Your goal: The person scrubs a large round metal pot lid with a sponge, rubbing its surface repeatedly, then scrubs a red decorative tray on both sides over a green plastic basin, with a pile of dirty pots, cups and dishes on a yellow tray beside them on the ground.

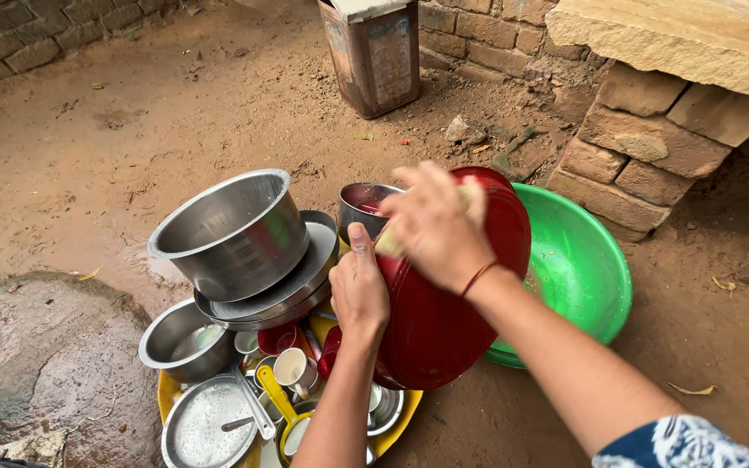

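As you look down from the head camera, your left hand (359,290) grips the near left edge of a large red plate (444,329), thumb up along its rim, holding the plate tilted on edge. Your right hand (433,224) presses flat on the plate's upper face, fingers closed over a pale scrubbing pad (389,243) that shows only at the heel of the hand. A thin red cord circles the right wrist.

The plate stands between a green plastic basin (581,269) on its right and a heap of dishes on its left, overlapping the basin's rim.

A small steel cup (362,208) sits just behind the plate's top edge.

To the left, a large steel pot (234,230) lies tilted on stacked steel plates (283,295).

Below these, a steel bowl (179,342), a flat steel dish (205,425), white cups (292,368) and a yellow-handled utensil (277,397) crowd a yellow tray (166,394).

All rests on wet brown earth (88,165), beside a grey rock (41,355).

A rusty metal tin (373,56) stands near a brick wall (643,147) at the top.
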Available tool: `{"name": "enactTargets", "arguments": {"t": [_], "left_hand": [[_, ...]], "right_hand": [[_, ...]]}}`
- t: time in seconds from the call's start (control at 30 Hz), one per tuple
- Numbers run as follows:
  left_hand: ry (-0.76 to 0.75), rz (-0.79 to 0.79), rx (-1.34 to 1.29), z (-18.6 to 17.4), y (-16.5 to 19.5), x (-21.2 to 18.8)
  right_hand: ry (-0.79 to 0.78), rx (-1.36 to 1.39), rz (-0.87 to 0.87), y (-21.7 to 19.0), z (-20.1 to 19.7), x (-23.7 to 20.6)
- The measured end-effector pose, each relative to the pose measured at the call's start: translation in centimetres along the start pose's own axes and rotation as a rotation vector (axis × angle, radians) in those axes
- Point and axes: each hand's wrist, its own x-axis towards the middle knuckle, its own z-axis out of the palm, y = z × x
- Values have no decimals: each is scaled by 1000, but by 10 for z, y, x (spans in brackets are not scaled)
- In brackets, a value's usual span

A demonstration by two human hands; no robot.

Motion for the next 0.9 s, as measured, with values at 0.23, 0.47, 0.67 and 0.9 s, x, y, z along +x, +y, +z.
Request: {"name": "enactTargets", "arguments": {"t": [0.23,0.47,0.67,0.9], "left_hand": [[47,37,-44,-9,-2,-6],[32,-22,-93,-4,5,-8],[27,3,-118,-1,8,-12],[36,62,-88,6,12,-15]], "right_hand": [[-39,228,460,60,-13,15],[-17,4,9,-29,-2,-6],[99,-39,-115,-41,-15,-6],[77,-39,-54,-24,-20,1]]}}
